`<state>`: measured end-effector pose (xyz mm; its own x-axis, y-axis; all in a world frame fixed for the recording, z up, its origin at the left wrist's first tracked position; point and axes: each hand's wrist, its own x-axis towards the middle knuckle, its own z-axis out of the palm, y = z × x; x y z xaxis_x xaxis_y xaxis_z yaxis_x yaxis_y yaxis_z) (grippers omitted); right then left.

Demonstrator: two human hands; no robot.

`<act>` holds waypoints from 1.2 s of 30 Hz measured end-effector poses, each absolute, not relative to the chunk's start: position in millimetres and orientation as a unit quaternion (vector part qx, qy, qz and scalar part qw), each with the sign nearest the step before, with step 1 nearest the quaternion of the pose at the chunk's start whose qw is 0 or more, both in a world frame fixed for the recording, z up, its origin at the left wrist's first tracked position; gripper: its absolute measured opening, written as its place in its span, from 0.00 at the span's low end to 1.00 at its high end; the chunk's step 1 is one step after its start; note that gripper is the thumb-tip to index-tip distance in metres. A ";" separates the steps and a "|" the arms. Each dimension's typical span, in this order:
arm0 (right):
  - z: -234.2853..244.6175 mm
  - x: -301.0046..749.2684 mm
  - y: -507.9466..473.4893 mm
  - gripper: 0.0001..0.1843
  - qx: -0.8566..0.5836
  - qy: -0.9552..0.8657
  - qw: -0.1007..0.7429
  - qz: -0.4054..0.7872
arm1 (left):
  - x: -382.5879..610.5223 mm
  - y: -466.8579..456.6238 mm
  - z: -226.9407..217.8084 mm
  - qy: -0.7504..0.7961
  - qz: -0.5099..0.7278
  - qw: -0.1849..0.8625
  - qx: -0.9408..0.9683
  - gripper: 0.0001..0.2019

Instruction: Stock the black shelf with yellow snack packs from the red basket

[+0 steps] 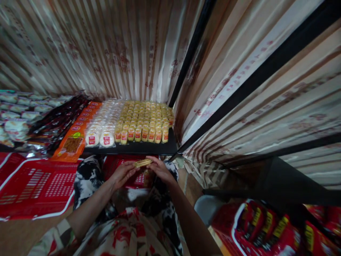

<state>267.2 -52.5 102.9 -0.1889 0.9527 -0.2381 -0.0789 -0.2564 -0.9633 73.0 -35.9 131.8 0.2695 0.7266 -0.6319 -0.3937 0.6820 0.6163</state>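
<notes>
Between my two hands is a small yellow snack packet (143,163) in clear wrap, held level above my lap. My left hand (124,173) has its fingers closed on the packet's left end. My right hand (160,169) pinches the right end. Just beyond, on a black shelf (133,148), stand tight rows of yellow wrapped snacks (144,132) with red labels. White round wrapped cakes (107,138) are lined up to their left. Below my hands sits a red basket (114,164) with a wrapped item (148,177) at its right side, too dim to name.
On the shelf's left lie an orange packet (73,140), dark shiny packets (57,121) and several white packets (17,129). A red basket (37,188) with a white handle is at left. At lower right, another basket holds red packets (277,227). Striped curtains (128,49) hang behind.
</notes>
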 end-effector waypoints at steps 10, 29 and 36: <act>114.0 273.3 -44.1 0.21 -0.500 -0.429 0.450 0.603 | 87.8 -46.2 123.0 0.467 0.345 0.814 0.039 0.08; 111.0 266.6 -41.4 0.20 -0.531 -0.251 0.598 0.545 | 127.0 12.4 183.7 0.495 0.316 0.715 0.380 0.09; 120.9 279.3 -20.7 0.20 -0.551 -0.221 0.639 0.489 | 166.9 53.6 198.9 0.503 0.309 0.621 0.516 0.08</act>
